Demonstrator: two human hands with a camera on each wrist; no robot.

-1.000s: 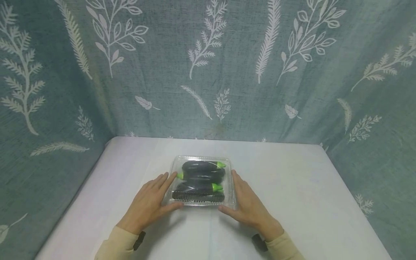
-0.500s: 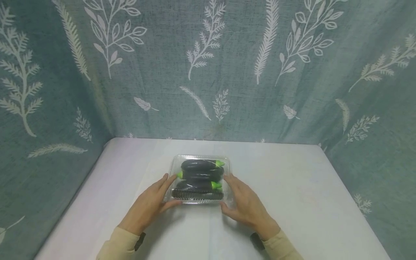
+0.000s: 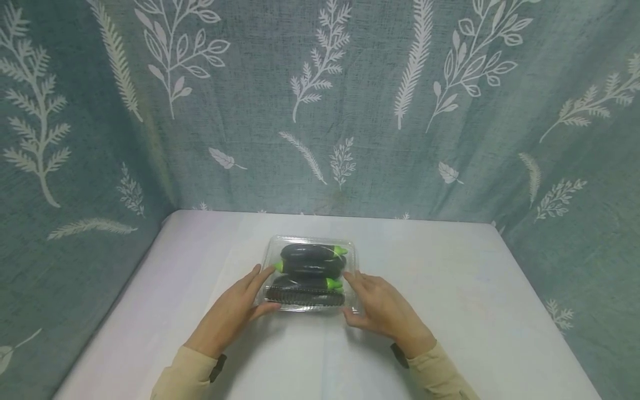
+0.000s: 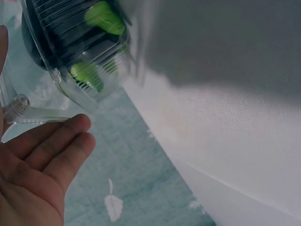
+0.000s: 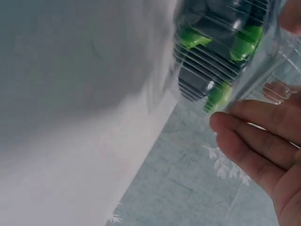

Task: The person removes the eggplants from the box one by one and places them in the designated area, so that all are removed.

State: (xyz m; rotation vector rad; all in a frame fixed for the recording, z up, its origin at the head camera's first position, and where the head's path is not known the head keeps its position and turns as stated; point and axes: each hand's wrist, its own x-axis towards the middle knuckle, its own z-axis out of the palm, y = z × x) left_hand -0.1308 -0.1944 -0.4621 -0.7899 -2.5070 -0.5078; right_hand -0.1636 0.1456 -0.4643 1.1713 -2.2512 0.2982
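A clear plastic clamshell container [image 3: 272, 251] with several dark eggplants [image 3: 311, 269] inside sits at the middle of the white table. Their green stem ends show through the ribbed plastic in both wrist views. My left hand [image 3: 227, 316] holds the container's left side, thumb at the near edge and a finger reaching over the rim. On the opposite side, my right hand [image 3: 385, 308] grips it with fingertips over the right rim and thumb near the front corner. Up close, the left fingers [image 4: 66, 155] and the right fingers [image 5: 254, 150] lie side by side just by the container's edge.
The white table [image 3: 425, 255] spreads around the container. Behind it and along both sides hangs a green curtain [image 3: 250, 100] printed with pale leaves. Beige sleeves [image 3: 185, 372] cover my forearms, and a dark device [image 3: 218, 368] sits at the left wrist.
My right hand has shifted inward, its fingertips now over the container's right rim instead of alongside it. The container has moved very slightly away from me; my left hand stays at its side.
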